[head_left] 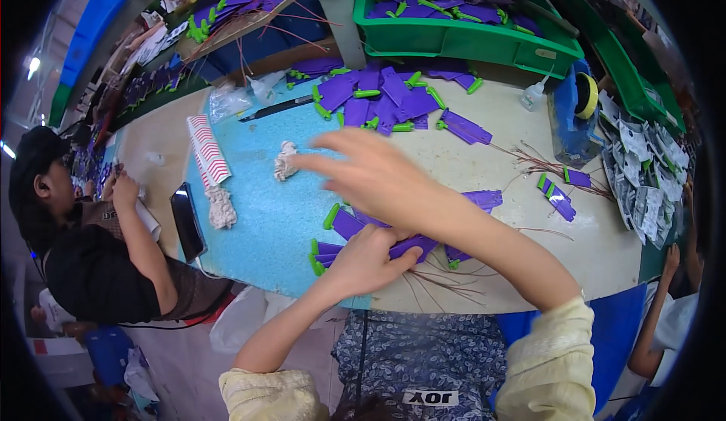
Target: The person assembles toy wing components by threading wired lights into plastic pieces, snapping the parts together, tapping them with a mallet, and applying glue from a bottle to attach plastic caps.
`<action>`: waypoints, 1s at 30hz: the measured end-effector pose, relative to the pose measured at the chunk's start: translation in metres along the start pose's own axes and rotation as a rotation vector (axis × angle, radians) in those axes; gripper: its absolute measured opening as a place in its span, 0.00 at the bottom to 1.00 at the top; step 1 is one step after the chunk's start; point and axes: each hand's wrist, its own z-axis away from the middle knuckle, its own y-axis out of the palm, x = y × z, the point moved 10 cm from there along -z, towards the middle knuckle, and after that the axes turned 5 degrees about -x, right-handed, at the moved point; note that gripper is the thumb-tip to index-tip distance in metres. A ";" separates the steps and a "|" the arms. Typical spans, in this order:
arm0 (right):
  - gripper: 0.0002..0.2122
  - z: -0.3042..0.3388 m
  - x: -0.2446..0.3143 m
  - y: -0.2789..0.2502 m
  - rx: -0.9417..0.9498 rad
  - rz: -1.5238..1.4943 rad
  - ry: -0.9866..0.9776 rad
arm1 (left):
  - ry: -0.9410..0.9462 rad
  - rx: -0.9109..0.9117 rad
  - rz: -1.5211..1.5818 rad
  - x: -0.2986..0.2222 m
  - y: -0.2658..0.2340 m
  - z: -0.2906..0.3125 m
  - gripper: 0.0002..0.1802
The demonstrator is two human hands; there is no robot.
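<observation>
My left hand [369, 264] rests on a small pile of flat purple parts with bright green end pieces [348, 226] near the table's front edge. Its fingers are closed on one purple part [412, 248], partly covered by the thumb. Above it, my right hand [367, 165] reaches left across the table, blurred, with fingers spread and nothing seen in them. Its index fingertip is beside a whitish putty-like lump [286, 161]; I cannot tell if they touch. Thin reddish wires [446, 281] trail from the pile.
A larger heap of purple parts [393, 99] lies behind my right hand, below a green crate [469, 39]. Another lump [221, 208], a striped strip [208, 151] and a phone [187, 220] lie left. A tape dispenser [571, 118] and silvery packets [643, 171] are right. A co-worker [98, 254] sits left.
</observation>
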 end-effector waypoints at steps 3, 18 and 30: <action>0.18 -0.024 -0.028 0.099 0.203 0.112 -0.161 | -0.172 0.142 0.135 -0.007 0.002 -0.009 0.16; 0.11 0.120 0.039 -0.062 -0.049 -0.080 0.342 | -0.291 0.268 0.406 0.008 -0.001 -0.002 0.09; 0.11 0.235 -0.058 -0.225 -0.272 0.736 0.981 | 0.130 0.267 -0.402 -0.064 0.036 0.026 0.10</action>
